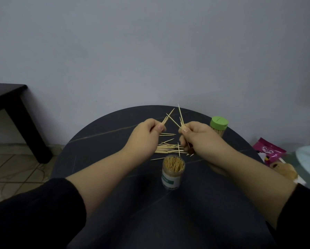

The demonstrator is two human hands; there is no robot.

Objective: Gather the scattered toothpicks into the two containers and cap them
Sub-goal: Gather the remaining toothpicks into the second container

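Both hands pinch toothpicks above the round dark table [100, 177].

Left hand [143, 136] and right hand [198, 138], fingers curled, each grip thin wooden toothpicks [168, 147]; more lie scattered between them, behind the open clear container [172, 172]. The green-capped container [219, 125] stands far right.

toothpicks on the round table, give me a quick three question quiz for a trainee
1. True or false: the near jar is already capped.
2. What does the left hand pinch? A toothpicks; B a cap; C nothing.
3. Fill in: the far jar wears a ____ lid.

Key: 1 false; 2 A; 3 green.
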